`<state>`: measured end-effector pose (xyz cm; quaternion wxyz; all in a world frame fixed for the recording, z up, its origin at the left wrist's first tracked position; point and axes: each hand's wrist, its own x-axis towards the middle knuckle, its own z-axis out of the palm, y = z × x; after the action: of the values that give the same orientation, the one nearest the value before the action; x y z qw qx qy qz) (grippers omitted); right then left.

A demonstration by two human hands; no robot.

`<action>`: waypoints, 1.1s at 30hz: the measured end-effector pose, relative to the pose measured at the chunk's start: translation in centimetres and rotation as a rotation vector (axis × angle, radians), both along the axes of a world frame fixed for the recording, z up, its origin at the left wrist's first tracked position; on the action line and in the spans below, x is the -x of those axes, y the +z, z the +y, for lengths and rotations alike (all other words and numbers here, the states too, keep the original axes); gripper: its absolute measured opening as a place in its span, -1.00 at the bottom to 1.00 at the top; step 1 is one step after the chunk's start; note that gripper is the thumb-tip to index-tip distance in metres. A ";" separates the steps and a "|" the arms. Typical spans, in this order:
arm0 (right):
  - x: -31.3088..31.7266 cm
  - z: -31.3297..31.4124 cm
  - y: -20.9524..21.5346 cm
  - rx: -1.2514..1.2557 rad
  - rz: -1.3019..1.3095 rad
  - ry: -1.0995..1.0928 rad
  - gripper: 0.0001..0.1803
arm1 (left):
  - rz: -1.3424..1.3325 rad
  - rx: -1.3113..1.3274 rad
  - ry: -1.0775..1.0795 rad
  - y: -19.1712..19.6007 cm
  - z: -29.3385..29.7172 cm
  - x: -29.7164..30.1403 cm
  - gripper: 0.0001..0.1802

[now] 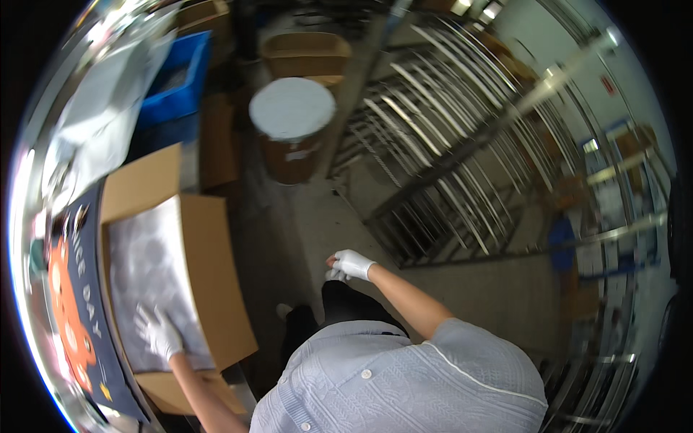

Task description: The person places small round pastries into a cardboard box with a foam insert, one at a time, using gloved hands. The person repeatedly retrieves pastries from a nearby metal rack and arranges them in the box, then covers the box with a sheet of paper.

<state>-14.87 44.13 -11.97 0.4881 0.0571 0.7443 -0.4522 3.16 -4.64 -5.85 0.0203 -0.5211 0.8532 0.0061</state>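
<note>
My left hand [159, 333], in a white glove, lies with its fingers spread on the silvery-grey, cloudy-looking surface [148, 252] inside an open cardboard box [216, 281]. Whether that surface is a sheet, a bag or the top of packed goods cannot be made out. The box stands to my left with its flaps folded outward. My right hand [351, 265] hangs in front of me, well away from the box. It also wears a white glove, with a bare fingertip showing. Its fingers look curled inward and no held thing shows.
Beyond the box stand a blue crate [177, 79] and a round brown drum [289, 155] with a pale lid. Another cardboard box [307, 54] is behind the drum. Metal racks [447, 151] fill the right. A dark printed panel with an orange bear [68, 310] lies along the left.
</note>
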 end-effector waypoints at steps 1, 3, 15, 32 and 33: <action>-1.1 2.8 -1.4 0.021 -0.016 -0.066 -0.72 | -0.008 0.039 0.004 -1.2 -0.7 -0.7 -0.26; -1.9 8.2 -3.4 0.071 -0.137 -0.272 -0.67 | -0.053 0.341 -0.111 -0.7 0.4 -1.1 -0.30; 4.2 35.5 -23.3 -0.899 0.073 -0.236 -0.36 | 0.074 -0.904 -0.849 -13.5 41.4 0.1 -0.71; -2.5 32.5 -36.3 -0.673 0.463 -0.480 -0.76 | -0.253 -0.757 -0.984 -24.5 46.9 2.2 -0.76; -4.1 31.1 -34.7 -0.612 0.372 -0.432 -0.77 | -0.284 -0.763 -1.007 -24.3 46.7 1.5 -0.76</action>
<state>-10.76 75.23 -46.71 0.1998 0.2718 0.8907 -0.3048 1.62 42.04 -30.14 0.3169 -0.0090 0.9202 0.2295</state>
